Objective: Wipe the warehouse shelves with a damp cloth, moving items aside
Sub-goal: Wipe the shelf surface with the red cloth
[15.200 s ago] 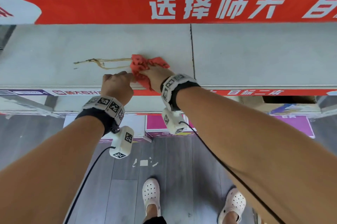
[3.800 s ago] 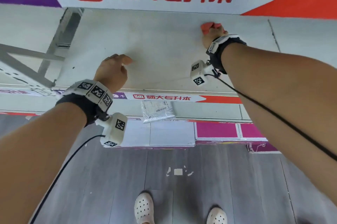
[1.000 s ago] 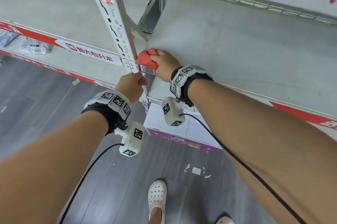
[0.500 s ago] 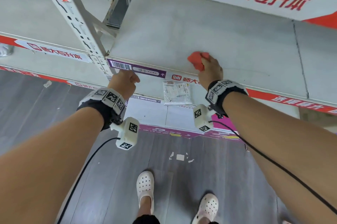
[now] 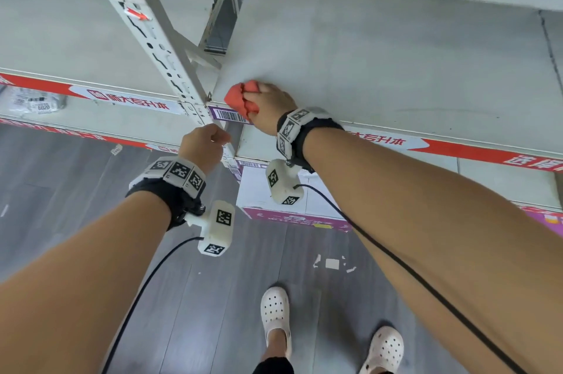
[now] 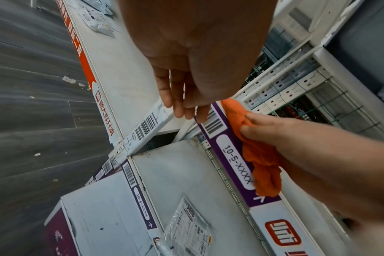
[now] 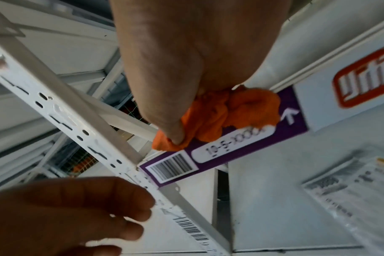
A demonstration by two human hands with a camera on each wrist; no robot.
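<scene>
Head view: orange cloth (image 5: pixel 240 98) bunched under right hand (image 5: pixel 271 108) fingers (image 5: pixel 259 88), gripped at shelf (image 5: pixel 396 62) front-left corner beside upright post (image 5: pixel 158 47). Crumpled, folded, overhanging the purple label. Left hand (image 5: pixel 202 145) loosely curled, empty, near post.

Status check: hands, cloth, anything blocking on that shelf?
Right hand grips cloth, pressed on shelf at front left corner. Left hand holds nothing, fingers by upright post. Post hems the cloth in on the left.
</scene>
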